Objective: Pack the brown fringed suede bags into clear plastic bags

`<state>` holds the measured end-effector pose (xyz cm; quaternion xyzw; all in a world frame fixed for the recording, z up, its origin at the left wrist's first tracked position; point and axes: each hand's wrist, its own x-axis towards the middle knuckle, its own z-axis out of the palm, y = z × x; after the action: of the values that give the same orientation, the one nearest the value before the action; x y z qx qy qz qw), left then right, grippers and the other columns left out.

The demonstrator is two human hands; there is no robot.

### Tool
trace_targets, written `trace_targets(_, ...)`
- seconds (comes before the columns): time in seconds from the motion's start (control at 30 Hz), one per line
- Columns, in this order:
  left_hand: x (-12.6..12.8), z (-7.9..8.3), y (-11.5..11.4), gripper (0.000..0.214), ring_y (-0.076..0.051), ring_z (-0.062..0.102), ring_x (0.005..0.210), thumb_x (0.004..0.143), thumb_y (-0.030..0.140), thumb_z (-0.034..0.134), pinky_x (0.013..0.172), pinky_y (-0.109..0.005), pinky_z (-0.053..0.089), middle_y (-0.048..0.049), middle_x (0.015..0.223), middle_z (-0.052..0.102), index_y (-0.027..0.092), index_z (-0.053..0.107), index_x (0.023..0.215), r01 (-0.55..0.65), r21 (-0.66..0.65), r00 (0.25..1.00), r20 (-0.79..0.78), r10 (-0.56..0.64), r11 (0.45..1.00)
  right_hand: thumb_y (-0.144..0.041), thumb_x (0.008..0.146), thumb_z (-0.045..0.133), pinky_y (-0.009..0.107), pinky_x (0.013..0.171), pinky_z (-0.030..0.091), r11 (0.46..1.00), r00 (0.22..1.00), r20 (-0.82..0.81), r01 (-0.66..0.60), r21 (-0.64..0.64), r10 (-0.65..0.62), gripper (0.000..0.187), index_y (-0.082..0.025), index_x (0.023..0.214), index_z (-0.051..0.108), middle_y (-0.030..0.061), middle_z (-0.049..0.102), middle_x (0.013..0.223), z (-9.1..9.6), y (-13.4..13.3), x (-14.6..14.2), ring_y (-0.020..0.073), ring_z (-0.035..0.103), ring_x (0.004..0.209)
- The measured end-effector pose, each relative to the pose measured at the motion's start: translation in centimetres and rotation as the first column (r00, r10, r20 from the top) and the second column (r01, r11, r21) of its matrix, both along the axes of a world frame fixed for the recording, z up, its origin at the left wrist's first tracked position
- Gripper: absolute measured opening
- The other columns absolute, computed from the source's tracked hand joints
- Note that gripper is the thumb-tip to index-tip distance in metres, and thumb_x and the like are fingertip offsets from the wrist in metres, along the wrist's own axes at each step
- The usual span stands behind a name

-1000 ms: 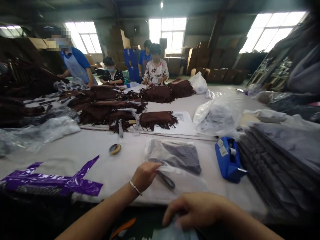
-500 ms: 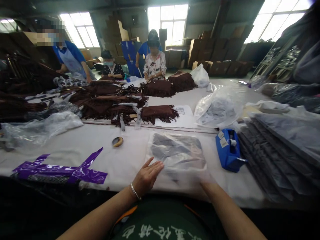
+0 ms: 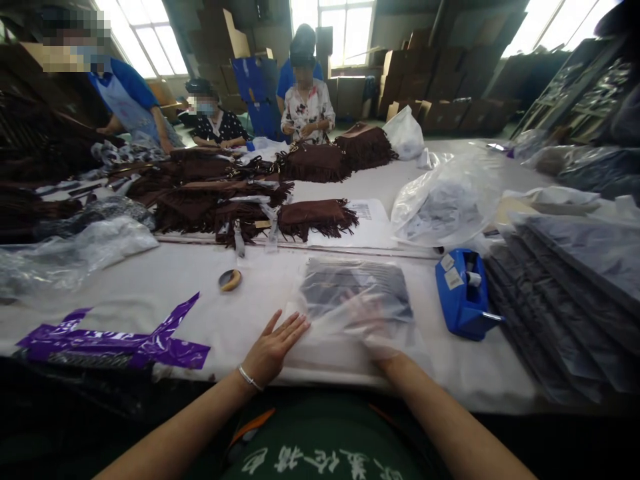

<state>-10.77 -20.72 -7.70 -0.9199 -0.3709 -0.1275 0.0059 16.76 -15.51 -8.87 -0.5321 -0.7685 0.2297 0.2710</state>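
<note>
Purple, blue and brown on a whitish bench (image 3: 175,277)

Toward the front edge: purple tape (image 3: 120,345) with white lettering (image 3: 107,335), a milky-clear bag (image 3: 325,317) over dark grey contents (image 3: 387,283), perhaps striped, and a blue dispenser (image 3: 463,313) with white labels (image 3: 454,279). Nearer the far edge, dark brown pieces (image 3: 316,219).

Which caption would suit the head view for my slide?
Right hand showing through a translucent plastic bag with a dark item inside, left hand at its edge, blue tape dispenser nearby.
</note>
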Motion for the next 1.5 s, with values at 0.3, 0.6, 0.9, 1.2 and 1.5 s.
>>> trace_targets(0.3, -1.4, -1.0, 2.0, 0.09, -0.019, 0.026, 0.137, 0.062, -0.006, 0.037, 0.114, -0.039, 0.022, -0.0019, 0.15, 0.024, 0.027, 0.024, 0.144, 0.206, -0.323, 0.975, -0.013, -0.222, 0.924, -0.027, 0.088, 0.045, 0.046, 0.101, 0.044, 0.956, 0.957, 0.202, -0.155, -0.25, 0.208, 0.048, -0.032, 0.136, 0.04, 0.0042, 0.048, 0.137, 0.2, -13.8, 8.2, 0.0269, 0.046, 0.125)
trace_targets(0.6, -2.5, 1.8, 4.0, 0.08, -0.021, 0.025, 0.138, 0.072, 0.007, 0.047, 0.115, -0.046, 0.014, -0.0045, 0.15, 0.026, 0.026, 0.022, 0.145, 0.213, -0.511, 0.951, -0.089, -0.297, 0.833, -0.002, 0.069, 0.031, 0.041, 0.109, 0.032, 0.936, 0.935, 0.154, -0.284, -0.208, 0.318, 0.068, -0.028, 0.128, 0.052, -0.0002, 0.049, 0.135, 2.8, -5.8, 13.0, 0.018, 0.044, 0.125)
trace_targets(0.9, -5.0, 1.2, 4.8, 0.054, -0.022, 0.03, 0.136, 0.084, 0.019, 0.048, 0.115, -0.049, 0.012, -0.0052, 0.143, 0.04, 0.026, 0.041, 0.136, 0.252, -0.536, 0.968, 0.152, -0.202, 0.805, -0.027, 0.082, 0.05, 0.04, 0.103, 0.038, 0.993, 0.997, -0.004, -0.079, -0.09, 0.079, 0.031, -0.029, 0.11, 0.064, 0.0023, 0.063, 0.117, -1.3, -5.1, 14.9, 0.0217, 0.053, 0.113)
trace_targets(1.2, -0.8, -3.1, 2.1, 0.038, -0.017, 0.062, 0.067, 0.093, 0.044, 0.038, 0.068, -0.028, 0.049, -0.0027, 0.07, 0.066, 0.017, 0.061, 0.078, -0.488, -0.498, 0.597, 0.409, 0.69, 0.717, -0.057, 0.086, 0.043, 0.032, 0.069, 0.044, 0.879, 0.88, -0.064, 0.462, -0.12, -0.472, 0.045, -0.02, 0.077, 0.065, 0.0071, 0.066, 0.072, -3.5, -8.2, 11.6, 0.0215, 0.06, 0.069)
trace_targets(1.5, -0.9, -1.4, 2.6, 0.02, -0.021, 0.061, 0.063, 0.089, 0.034, 0.047, 0.063, -0.03, 0.046, -0.0009, 0.065, 0.061, 0.018, 0.056, 0.098, -0.729, -0.326, 0.582, 0.165, 0.796, 0.601, -0.047, 0.094, 0.032, 0.028, 0.057, 0.027, 0.815, 0.758, 0.401, 0.577, -0.046, -0.514, 0.035, -0.022, 0.094, 0.056, 0.0056, 0.065, 0.075, -1.2, -7.8, 8.1, 0.0194, 0.054, 0.063)
